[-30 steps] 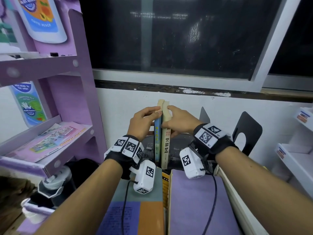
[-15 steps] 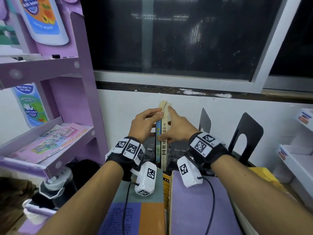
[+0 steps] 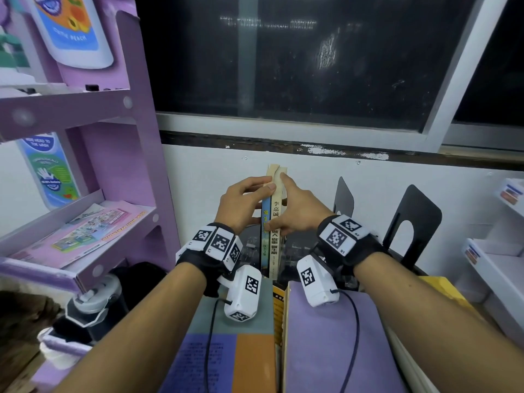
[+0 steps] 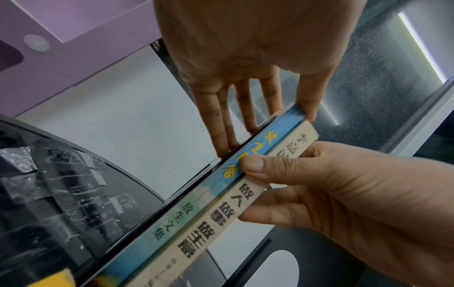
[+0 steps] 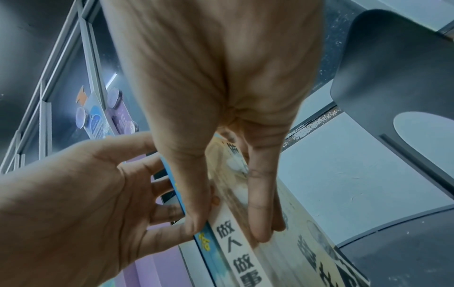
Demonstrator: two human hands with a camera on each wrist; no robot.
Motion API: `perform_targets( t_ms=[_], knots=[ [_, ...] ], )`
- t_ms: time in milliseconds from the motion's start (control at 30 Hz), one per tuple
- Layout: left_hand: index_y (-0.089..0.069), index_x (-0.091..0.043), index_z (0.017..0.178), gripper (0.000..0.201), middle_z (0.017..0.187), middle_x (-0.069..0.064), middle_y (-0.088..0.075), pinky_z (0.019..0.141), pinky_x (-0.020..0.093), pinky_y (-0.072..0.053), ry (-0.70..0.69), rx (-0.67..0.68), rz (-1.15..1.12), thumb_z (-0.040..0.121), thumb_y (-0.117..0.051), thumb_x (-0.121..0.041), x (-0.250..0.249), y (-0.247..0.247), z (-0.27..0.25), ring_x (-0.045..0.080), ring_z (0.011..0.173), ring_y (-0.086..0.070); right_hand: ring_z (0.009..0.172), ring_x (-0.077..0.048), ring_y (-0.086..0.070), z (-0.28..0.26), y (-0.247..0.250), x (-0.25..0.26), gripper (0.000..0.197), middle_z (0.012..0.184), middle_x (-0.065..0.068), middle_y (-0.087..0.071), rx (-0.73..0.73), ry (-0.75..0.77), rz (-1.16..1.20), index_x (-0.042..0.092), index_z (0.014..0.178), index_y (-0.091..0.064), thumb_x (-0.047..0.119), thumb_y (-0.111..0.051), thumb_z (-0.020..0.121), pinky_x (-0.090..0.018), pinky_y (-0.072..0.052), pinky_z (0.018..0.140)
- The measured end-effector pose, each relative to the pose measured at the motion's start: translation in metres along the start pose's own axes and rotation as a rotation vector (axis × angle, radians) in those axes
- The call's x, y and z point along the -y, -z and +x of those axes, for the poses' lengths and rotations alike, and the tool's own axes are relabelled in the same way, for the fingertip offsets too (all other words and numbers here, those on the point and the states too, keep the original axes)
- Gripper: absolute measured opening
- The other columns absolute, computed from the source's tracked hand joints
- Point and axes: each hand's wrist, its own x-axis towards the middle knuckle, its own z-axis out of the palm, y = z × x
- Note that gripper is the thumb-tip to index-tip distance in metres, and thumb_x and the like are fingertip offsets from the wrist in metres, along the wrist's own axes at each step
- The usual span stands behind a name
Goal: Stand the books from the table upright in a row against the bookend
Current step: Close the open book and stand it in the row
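Two books stand upright side by side near the wall: a thin blue-spined book [image 3: 265,239] and a cream-spined book [image 3: 275,242]. My left hand [image 3: 243,204] lies along the blue book [image 4: 245,155], fingers flat on its left cover and thumb on the top of the spine. My right hand [image 3: 292,214] pinches the cream book [image 5: 236,252], with the thumb on the spine and the fingers [image 5: 260,217] on its right cover. Two black metal bookends [image 3: 412,222] [image 3: 344,198] stand apart to the right of the books. The books' feet are hidden behind the wrist cameras.
More books lie flat in front: a purple one [image 3: 326,350], a blue-and-orange one [image 3: 235,361], and a yellow-black edge [image 3: 278,307] between them. A purple shelf unit [image 3: 136,131] stands close on the left, and white bins [image 3: 499,268] on the right.
My right hand has slid down from the top of the cream book and its wrist has come in leftward. The left hand and both upright books have hardly moved.
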Motion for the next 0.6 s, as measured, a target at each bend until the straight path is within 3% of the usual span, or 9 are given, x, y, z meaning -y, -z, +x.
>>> perform_targets(
  t_ms=[167,367,533,600],
  knots=[
    [-0.069,-0.021,0.113,0.026,0.111,0.005,-0.068,0.057,0.026,-0.055,0.010,-0.001,0.023,0.087,-0.067,-0.026,0.000,0.000,-0.001,0.015,0.081,-0.070,0.072,-0.024,-0.070,-0.003,-0.004,0.001,0.120,0.121,-0.016,-0.059,-0.022,-0.013,0.006,0.027,0.154,0.000,0.002,-0.083,0.071,-0.036,-0.061,0.057],
    [-0.064,-0.024,0.121,0.030,0.112,-0.001,-0.068,0.054,0.023,-0.054,0.047,0.037,0.047,0.091,-0.062,-0.029,-0.006,0.000,-0.007,0.012,0.086,-0.068,0.080,-0.023,-0.069,-0.008,-0.004,0.002,0.112,0.118,-0.015,-0.060,-0.017,-0.029,0.014,0.028,0.151,-0.007,0.007,-0.083,0.072,-0.034,-0.061,0.060],
    [-0.054,-0.030,0.130,0.034,0.115,0.002,-0.065,0.067,0.031,-0.054,0.102,0.089,0.194,0.096,-0.054,-0.033,-0.016,0.010,-0.016,0.022,0.099,-0.063,0.104,-0.023,-0.060,-0.023,0.002,0.006,0.103,0.125,-0.011,-0.057,-0.013,-0.037,-0.087,0.022,0.148,-0.014,0.023,-0.084,0.072,-0.035,-0.057,0.081],
    [-0.051,-0.030,0.134,0.038,0.121,0.002,-0.062,0.073,0.033,-0.052,0.110,0.088,0.287,0.096,-0.054,-0.033,-0.019,0.017,-0.021,0.026,0.106,-0.060,0.110,-0.025,-0.060,-0.027,0.004,0.009,0.099,0.128,-0.011,-0.057,-0.019,-0.060,-0.111,0.018,0.146,-0.020,0.028,-0.084,0.071,-0.040,-0.056,0.087]
  ],
)
